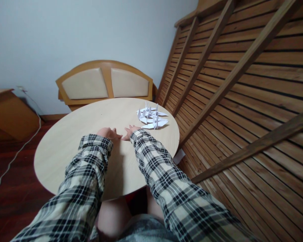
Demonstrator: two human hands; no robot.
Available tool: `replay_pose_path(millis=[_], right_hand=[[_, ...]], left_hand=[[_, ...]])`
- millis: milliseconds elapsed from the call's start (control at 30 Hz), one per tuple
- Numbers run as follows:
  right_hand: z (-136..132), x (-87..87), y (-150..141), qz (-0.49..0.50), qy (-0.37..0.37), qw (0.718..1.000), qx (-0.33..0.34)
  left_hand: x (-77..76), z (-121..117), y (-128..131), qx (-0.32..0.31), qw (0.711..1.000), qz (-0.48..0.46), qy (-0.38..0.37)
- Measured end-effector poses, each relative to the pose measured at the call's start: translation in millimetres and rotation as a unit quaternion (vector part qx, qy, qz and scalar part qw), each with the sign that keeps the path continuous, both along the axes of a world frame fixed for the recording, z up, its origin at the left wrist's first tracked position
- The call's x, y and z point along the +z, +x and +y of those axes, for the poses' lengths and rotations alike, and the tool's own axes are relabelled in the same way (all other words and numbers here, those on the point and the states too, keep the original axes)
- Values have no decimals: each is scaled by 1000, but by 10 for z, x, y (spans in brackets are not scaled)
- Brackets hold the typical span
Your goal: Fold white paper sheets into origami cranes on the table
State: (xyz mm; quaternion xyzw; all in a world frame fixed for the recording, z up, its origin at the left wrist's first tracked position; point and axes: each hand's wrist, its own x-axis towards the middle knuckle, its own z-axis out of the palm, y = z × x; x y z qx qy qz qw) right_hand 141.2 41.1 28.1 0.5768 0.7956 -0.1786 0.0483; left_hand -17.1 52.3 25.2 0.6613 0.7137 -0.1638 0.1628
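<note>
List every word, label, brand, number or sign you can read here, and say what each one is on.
No readable text anywhere.
Paper cranes, round table, headboard, slatted wood: no lettering shows.
Wall socket: too small and blurred to tell whether it is marked.

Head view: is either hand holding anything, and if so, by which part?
Nothing visibly held. The left hand and right hand are at the round table; the paper cranes stand near the right one, ungripped.
</note>
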Motion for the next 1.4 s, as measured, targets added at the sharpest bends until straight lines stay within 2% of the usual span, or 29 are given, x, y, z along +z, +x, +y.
replay_pose_path(millis=[133, 200, 233, 300, 333, 400, 500, 567, 600, 667, 700, 767, 900, 1000, 1067, 1167, 1267, 1400], right_hand=[[-127, -4, 84, 25, -8, 1000, 13], [-242, -35, 190, 74, 37, 996, 40], [-309, -50, 260, 110, 85, 989, 45], [-440, -70, 426, 210, 240, 947, 37], [-493, -73, 518, 241, 300, 923, 5], [-554, -71, 704, 264, 402, 870, -108], [-532, -80, 953, 253, 478, 793, -281], [-479, -114, 1076, 243, 474, 767, -358], [-453, -138, 1122, 240, 456, 768, -381], [-415, -191, 1189, 234, 401, 789, -402], [-405, -215, 1210, 231, 375, 802, -403], [-402, -246, 1226, 235, 351, 809, -408], [-437, -239, 1148, 309, 379, 777, -397], [-478, -211, 991, 417, 378, 748, -350], [-510, -200, 860, 468, 362, 742, -316], [-559, -201, 677, 499, 332, 754, -269], [-583, -220, 550, 533, 298, 759, -223], [-574, -259, 453, 595, 224, 751, -177]], left_hand=[[-11, -82, -38, -16, 1000, -4, 26], [-46, -120, -57, -16, 999, -12, 50], [-69, -136, -65, -14, 997, -20, 67], [-116, -166, -75, -8, 993, -44, 110], [-136, -184, -75, -8, 990, -56, 130], [-164, -233, -64, -6, 985, -71, 157], [-194, -357, -13, 19, 984, -74, 164], [-223, -464, 35, 32, 977, -78, 197], [-241, -518, 57, 28, 969, -82, 233], [-277, -607, 88, 22, 949, -89, 302], [-291, -638, 94, 25, 939, -93, 330], [-303, -672, 92, 30, 922, -99, 373], [-281, -677, 101, 10, 885, -139, 445], [-259, -705, 211, -1, 846, -238, 477], [-247, -744, 338, -22, 827, -329, 455], [-237, -792, 541, -71, 801, -458, 377], [-243, -784, 674, -50, 744, -578, 331], [-265, -736, 730, 21, 661, -688, 300]])
